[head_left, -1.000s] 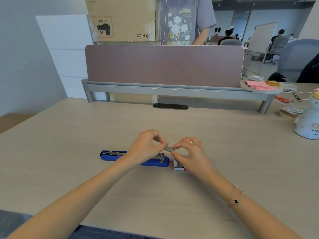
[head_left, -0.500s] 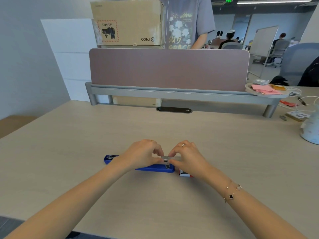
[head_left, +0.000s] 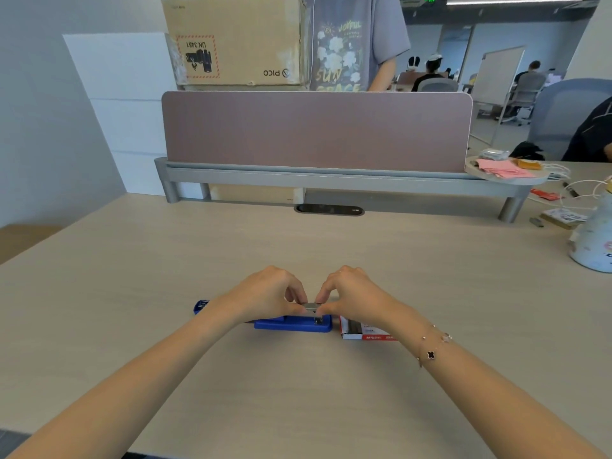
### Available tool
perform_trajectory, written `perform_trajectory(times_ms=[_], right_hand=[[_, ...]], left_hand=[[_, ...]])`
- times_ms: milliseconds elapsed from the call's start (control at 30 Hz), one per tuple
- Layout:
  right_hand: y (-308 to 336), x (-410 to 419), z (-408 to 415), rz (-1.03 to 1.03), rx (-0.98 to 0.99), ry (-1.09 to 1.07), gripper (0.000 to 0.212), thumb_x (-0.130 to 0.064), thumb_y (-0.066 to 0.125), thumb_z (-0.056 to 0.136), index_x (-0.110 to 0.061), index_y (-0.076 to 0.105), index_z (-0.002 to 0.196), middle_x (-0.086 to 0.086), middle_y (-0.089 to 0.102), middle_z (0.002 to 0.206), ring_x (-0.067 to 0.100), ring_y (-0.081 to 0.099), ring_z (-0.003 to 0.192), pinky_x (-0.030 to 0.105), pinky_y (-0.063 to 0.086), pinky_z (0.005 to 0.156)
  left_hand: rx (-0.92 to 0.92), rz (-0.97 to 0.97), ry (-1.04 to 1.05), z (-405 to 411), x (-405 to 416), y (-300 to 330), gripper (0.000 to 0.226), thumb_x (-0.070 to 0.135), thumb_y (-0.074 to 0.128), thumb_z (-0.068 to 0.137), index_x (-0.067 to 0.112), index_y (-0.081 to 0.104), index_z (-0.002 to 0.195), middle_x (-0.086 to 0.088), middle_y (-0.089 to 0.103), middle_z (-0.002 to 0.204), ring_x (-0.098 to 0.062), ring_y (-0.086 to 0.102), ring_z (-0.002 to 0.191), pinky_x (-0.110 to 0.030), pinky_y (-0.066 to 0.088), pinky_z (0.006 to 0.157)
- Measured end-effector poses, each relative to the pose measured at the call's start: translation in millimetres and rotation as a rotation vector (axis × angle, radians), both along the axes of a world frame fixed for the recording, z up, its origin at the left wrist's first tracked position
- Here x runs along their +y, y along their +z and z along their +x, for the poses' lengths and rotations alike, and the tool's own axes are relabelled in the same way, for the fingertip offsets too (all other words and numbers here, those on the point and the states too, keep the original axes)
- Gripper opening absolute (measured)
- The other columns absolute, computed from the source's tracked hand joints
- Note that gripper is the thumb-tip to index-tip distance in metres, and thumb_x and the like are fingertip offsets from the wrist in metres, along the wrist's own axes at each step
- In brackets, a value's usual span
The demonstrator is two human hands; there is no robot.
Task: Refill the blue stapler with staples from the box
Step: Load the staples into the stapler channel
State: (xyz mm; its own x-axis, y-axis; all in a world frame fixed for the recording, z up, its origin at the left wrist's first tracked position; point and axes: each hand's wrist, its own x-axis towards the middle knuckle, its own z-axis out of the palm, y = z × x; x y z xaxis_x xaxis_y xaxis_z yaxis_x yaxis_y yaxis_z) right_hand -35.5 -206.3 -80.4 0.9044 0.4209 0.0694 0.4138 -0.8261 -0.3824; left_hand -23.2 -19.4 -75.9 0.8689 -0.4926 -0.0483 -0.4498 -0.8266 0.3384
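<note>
The blue stapler [head_left: 291, 323] lies flat and opened out on the desk, its far end [head_left: 200, 306] showing left of my wrist. A grey strip of staples [head_left: 311, 306] sits over the stapler's metal channel at its right end. My left hand [head_left: 268, 294] and my right hand [head_left: 351, 294] both pinch that strip from either side, fingertips almost touching. The small red and white staple box [head_left: 362, 332] lies open just right of the stapler, partly under my right wrist.
A grey desk riser [head_left: 331, 182] with a mauve divider panel crosses the back of the desk. A white patterned jug [head_left: 592, 243], cables and small items sit at the far right. A person stands behind the divider beside a cardboard box [head_left: 231, 41].
The staple strip has come down from above the stapler onto its right end. Both hands lowered with it and closed in toward each other.
</note>
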Motion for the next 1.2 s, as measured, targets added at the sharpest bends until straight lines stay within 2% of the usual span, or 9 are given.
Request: perform_trajectory(times_ms=[267,500,700,800,867,1000,1067,1200], right_hand=[[-2.4,2.1,1.0,-0.034,0.021,-0.015,0.022,-0.034,0.069,0.078,-0.022,0.071,0.097,-0.002,0.070,0.105,0.017,0.046,0.109,0.028,0.027,0.086],[-7.6,-0.3,-4.9,0.026,0.048,-0.024,0.021,-0.033,0.065,0.082,-0.024,0.068,0.100,-0.001,0.066,0.108,0.017,0.042,0.111,0.027,0.029,0.088],[-15.2,-11.6,-15.1,0.005,0.047,-0.008,0.033,-0.038,0.065,0.080,-0.022,0.061,0.109,-0.002,0.063,0.107,0.018,0.043,0.108,0.032,0.031,0.094],[-23.8,-18.2,-17.7,0.007,0.053,-0.011,0.033,-0.042,0.065,0.078,-0.026,0.062,0.106,-0.006,0.058,0.089,0.018,0.044,0.099,0.030,0.033,0.086],[-27.4,-18.9,-17.6,0.045,0.048,-0.030,0.029,-0.046,0.066,0.075,-0.030,0.063,0.100,-0.009,0.057,0.084,0.016,0.045,0.094,0.029,0.034,0.082],[-31.6,-15.0,-15.6,0.005,-0.004,-0.039,0.031,-0.052,0.064,0.073,-0.032,0.063,0.096,-0.010,0.053,0.083,0.016,0.046,0.091,0.032,0.035,0.083],[-32.7,-11.9,-14.7,-0.033,-0.027,-0.027,0.029,-0.053,0.063,0.074,-0.031,0.062,0.093,-0.009,0.050,0.083,0.017,0.045,0.090,0.033,0.033,0.082],[-32.0,-8.2,-12.2,-0.052,-0.022,-0.012,0.023,-0.049,0.063,0.075,-0.028,0.062,0.087,-0.006,0.050,0.084,0.018,0.045,0.088,0.032,0.031,0.079]], left_hand=[[0.035,-0.045,0.025,-0.3,-1.5,0.0,0.017,0.033,0.073,0.078,0.026,0.076,0.093,0.007,0.074,0.092,-0.006,0.064,0.085,-0.034,0.056,0.080],[-0.027,-0.063,-0.066,-5.4,11.1,-11.3,0.022,0.033,0.065,0.085,0.027,0.070,0.106,0.008,0.068,0.103,-0.004,0.058,0.092,-0.034,0.051,0.086],[-0.012,-0.043,-0.028,-3.3,46.0,-16.2,0.050,0.038,0.072,0.079,0.024,0.058,0.125,0.013,0.058,0.111,-0.003,0.053,0.104,-0.023,0.042,0.095],[0.056,-0.118,0.082,-3.2,80.3,-19.6,0.068,0.063,0.074,0.060,0.030,0.059,0.118,0.014,0.058,0.113,-0.001,0.054,0.105,-0.024,0.043,0.097],[0.108,-0.145,0.121,-5.7,97.1,-23.4,0.065,0.069,0.075,0.051,0.043,0.057,0.108,0.017,0.058,0.112,0.003,0.055,0.104,-0.020,0.044,0.094],[0.106,-0.215,0.190,-7.4,122.1,-32.8,0.038,0.043,0.084,0.060,0.039,0.066,0.094,0.010,0.063,0.106,-0.002,0.061,0.093,-0.023,0.050,0.086],[0.100,-0.237,0.202,-6.2,131.4,-35.4,0.034,0.031,0.085,0.066,0.038,0.068,0.094,0.008,0.064,0.105,-0.004,0.061,0.093,-0.018,0.048,0.082],[0.106,-0.241,0.192,-3.7,130.4,-32.4,0.028,0.023,0.083,0.070,0.031,0.069,0.093,0.009,0.067,0.097,-0.002,0.060,0.092,-0.009,0.044,0.077]])
